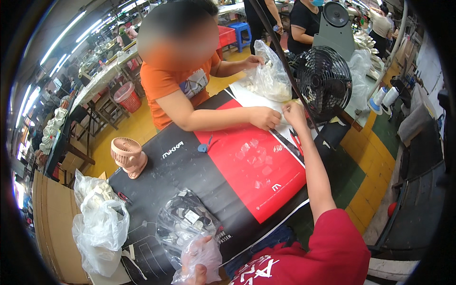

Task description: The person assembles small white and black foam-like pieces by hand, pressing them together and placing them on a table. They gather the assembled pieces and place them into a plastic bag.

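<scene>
My left hand is closed at the loose end of a clear plastic bag on the near part of the table; thin plastic partly covers the fingers. Dark and pale flat pieces and a white label show through the bag. My right arm reaches across to the far right edge, where my right hand is closed in a pinch; what it holds, if anything, is too small to make out. Close beside it is the closed hand of a co-worker in orange. Red-handled scissors lie just below my right hand.
A black and red mat covers the table. Small clear pieces are scattered on its red part. A pink fan and white plastic bags stand left; a black fan and another filled bag are at the far right.
</scene>
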{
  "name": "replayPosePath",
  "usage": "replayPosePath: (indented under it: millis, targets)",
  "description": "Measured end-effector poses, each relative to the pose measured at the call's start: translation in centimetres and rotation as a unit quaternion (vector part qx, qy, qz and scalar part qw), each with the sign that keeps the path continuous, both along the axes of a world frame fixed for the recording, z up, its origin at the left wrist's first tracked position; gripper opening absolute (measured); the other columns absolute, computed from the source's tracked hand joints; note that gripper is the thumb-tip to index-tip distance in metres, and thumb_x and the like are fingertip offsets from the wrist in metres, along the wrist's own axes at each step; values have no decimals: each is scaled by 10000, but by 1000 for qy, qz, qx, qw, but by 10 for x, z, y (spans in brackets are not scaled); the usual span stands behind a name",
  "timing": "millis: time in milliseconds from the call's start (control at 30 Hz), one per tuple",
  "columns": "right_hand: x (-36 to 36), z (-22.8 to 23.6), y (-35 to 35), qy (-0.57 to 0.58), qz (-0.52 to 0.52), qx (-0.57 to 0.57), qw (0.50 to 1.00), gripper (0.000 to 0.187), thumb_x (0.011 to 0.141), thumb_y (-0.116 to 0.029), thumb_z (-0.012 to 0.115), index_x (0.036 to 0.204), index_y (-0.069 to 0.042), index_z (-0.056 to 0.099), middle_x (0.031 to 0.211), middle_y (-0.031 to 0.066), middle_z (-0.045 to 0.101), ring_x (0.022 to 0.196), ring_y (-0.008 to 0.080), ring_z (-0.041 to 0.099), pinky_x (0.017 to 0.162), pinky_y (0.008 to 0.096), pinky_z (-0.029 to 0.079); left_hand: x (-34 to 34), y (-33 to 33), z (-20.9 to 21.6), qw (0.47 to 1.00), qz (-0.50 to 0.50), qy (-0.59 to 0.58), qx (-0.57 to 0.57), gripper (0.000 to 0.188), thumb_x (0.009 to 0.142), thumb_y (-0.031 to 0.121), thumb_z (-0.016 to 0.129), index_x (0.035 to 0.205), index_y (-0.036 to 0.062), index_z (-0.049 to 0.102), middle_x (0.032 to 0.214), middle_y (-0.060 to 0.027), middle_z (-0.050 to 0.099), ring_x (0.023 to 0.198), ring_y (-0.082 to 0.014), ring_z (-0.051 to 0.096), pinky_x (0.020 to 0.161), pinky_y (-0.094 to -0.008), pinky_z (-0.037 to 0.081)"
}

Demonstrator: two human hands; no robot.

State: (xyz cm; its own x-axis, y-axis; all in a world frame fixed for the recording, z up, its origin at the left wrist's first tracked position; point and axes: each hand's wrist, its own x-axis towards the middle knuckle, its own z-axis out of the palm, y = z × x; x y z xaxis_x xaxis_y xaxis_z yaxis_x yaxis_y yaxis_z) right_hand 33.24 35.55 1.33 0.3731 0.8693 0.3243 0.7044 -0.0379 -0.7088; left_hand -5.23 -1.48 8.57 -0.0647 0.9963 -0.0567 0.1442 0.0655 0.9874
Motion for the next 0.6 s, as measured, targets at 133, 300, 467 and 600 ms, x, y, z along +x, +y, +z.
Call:
replayPosePath:
  millis: [133,300,467,600]
  targets:
    - [2,-14,9,-283,75,-121,948,211,822,-157,746,847,49,712,941,291,691,875,432,695,791,490,559,1,1,-1,1000,-6,0,-1,819,829,608,597,1358,-9,496,1187,-109,615,1060,-203,585,932,-341,462]
    - [-4,-18,0,-297,158,-147,930,123,800,22,607,875,51,701,936,308,685,914,447,691,784,497,563,1,1,-4,1000,-8,1,-8,865,836,682,574,1336,-23,531,1197,-110,614,1060,-200,578,929,-335,455]
    - [-3,-26,-2,-366,188,-103,905,322,800,14,607,1115,70,643,866,273,692,886,442,691,768,490,564,-7,2,-7,1000,-11,-3,-12,922,843,755,552,1314,-37,565,1206,-111,613,1061,-196,570,926,-329,448]
    - [11,-16,-9,-282,204,-122,929,544,750,-35,655,1286,34,588,995,265,693,929,423,683,821,471,550,-7,3,-7,1000,-18,0,-17,982,826,799,544,1316,-51,563,1212,-123,609,1071,-207,563,923,-329,446]
